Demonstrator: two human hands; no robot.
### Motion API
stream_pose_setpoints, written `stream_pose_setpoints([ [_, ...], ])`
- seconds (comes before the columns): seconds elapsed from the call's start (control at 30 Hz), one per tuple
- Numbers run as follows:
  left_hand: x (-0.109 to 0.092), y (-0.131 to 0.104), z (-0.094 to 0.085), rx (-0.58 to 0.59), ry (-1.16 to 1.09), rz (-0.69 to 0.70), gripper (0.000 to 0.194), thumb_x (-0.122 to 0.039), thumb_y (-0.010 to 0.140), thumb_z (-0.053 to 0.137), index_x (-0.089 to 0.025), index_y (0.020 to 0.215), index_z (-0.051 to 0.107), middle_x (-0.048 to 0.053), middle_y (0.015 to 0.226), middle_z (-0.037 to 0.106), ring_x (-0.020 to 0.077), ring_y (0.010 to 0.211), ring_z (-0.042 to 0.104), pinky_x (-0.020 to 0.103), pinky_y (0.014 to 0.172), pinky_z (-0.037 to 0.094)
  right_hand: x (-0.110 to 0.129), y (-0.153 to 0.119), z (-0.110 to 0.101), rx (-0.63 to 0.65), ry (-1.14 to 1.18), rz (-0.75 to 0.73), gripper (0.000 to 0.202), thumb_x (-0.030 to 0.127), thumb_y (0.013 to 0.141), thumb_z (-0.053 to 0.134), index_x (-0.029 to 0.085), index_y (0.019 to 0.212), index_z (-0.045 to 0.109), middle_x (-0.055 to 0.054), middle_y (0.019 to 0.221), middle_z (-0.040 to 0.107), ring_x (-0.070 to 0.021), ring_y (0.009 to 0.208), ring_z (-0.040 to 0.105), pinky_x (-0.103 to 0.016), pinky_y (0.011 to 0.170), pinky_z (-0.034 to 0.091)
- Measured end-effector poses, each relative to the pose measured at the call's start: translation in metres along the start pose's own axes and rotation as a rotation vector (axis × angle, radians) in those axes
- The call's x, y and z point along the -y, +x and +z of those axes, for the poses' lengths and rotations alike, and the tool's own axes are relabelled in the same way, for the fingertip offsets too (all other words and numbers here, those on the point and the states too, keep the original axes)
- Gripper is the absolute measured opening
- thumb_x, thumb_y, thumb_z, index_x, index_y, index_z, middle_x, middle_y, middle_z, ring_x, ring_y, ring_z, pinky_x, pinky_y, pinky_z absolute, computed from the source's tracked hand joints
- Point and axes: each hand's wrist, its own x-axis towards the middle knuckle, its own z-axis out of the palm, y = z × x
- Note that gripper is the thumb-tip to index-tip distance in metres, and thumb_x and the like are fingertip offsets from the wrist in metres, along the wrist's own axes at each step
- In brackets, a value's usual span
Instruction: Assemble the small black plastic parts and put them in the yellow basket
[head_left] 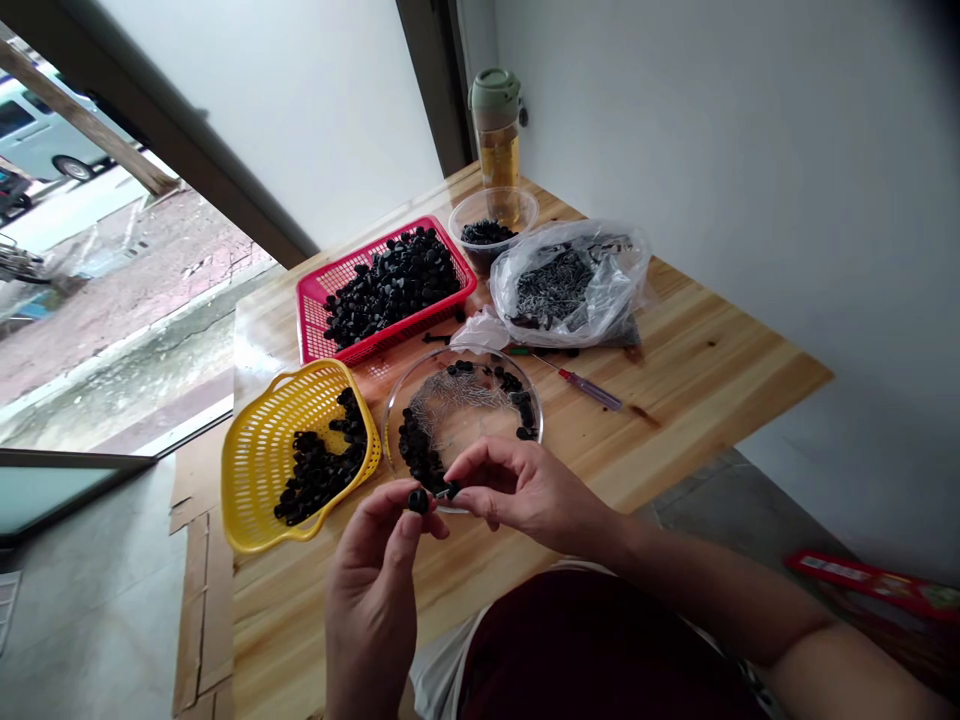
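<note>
My left hand (382, 570) pinches a small round black part (418, 501) between thumb and fingertips. Close beside it on the right, my right hand (517, 490) holds another small black piece (448, 491) with a bit of metal showing at its left end. The two pieces nearly meet; whether they touch I cannot tell. Both hands are over the near edge of a clear round tray (538, 440), which holds thin metal pins (465, 395) and black parts along its rim. To the left is a yellow basket (251, 470) with more black parts.
A red basket (315, 345) of black parts stands behind, near a clear bowl (457, 215), a plastic bag (630, 265) of small dark metal pieces and a bottle (499, 140). A screwdriver (592, 390) lies right of the tray on the wooden table (720, 370).
</note>
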Motion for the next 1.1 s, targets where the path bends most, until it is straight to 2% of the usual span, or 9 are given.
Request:
stream_pose_setpoints([
  [0.13,0.008,0.004,0.005,-0.006,-0.327,-0.133,0.025,-0.041,0.081,0.086,-0.021,0.096,0.081,0.005,0.09,0.078,0.014,0.071,0.069,0.026,0.069,0.061,0.005,-0.001,0.004,0.012,0.002,-0.073,0.029,0.036,0.081,0.085,0.018,0.094,0.067,0.003,0.075,0.069,-0.0107,0.065,0.062,-0.024,0.063,0.052],
  [0.27,0.01,0.006,0.011,0.008,-0.496,-0.17,0.024,-0.037,0.077,0.09,-0.022,0.094,0.083,0.006,0.092,0.08,0.0163,0.08,0.073,0.024,0.068,0.061,0.007,-0.003,0.009,0.032,-0.05,-0.141,0.02,0.03,0.087,0.078,0.018,0.097,0.066,0.0,0.079,0.073,-0.0144,0.073,0.071,-0.028,0.072,0.058],
  [0.37,0.011,0.006,0.011,0.009,-0.526,-0.188,0.022,-0.035,0.078,0.09,-0.022,0.094,0.083,0.005,0.094,0.08,0.0169,0.083,0.074,0.024,0.07,0.062,0.006,-0.004,0.012,-0.001,-0.151,-0.2,0.015,0.028,0.089,0.073,0.018,0.099,0.067,-0.002,0.081,0.074,-0.0156,0.074,0.072,-0.028,0.071,0.058],
  [0.57,0.013,0.003,0.007,-0.007,-0.553,-0.215,0.028,-0.037,0.076,0.092,-0.021,0.097,0.083,0.006,0.099,0.081,0.018,0.086,0.076,0.027,0.076,0.065,0.003,0.0,0.019,-0.103,-0.469,-0.461,0.006,0.02,0.09,0.071,0.018,0.096,0.07,-0.002,0.083,0.071,-0.0133,0.07,0.067,-0.025,0.066,0.053],
  [0.77,0.009,0.001,0.01,-0.038,-0.566,-0.22,0.029,-0.036,0.072,0.095,-0.022,0.094,0.084,0.006,0.096,0.083,0.0178,0.087,0.079,0.026,0.082,0.065,-0.005,0.003,0.021,-0.126,-0.629,-0.658,0.008,0.015,0.092,0.069,0.018,0.098,0.068,-0.003,0.088,0.072,-0.0135,0.075,0.067,-0.023,0.069,0.054],
  [1.1,0.014,0.002,0.008,-0.051,-0.552,-0.205,0.025,-0.033,0.072,0.095,-0.022,0.092,0.084,0.005,0.093,0.084,0.0162,0.085,0.08,0.022,0.081,0.064,-0.008,0.006,0.022,-0.113,-0.693,-0.75,0.009,0.01,0.093,0.067,0.018,0.098,0.067,-0.004,0.087,0.072,-0.0138,0.076,0.066,-0.023,0.07,0.053],
])
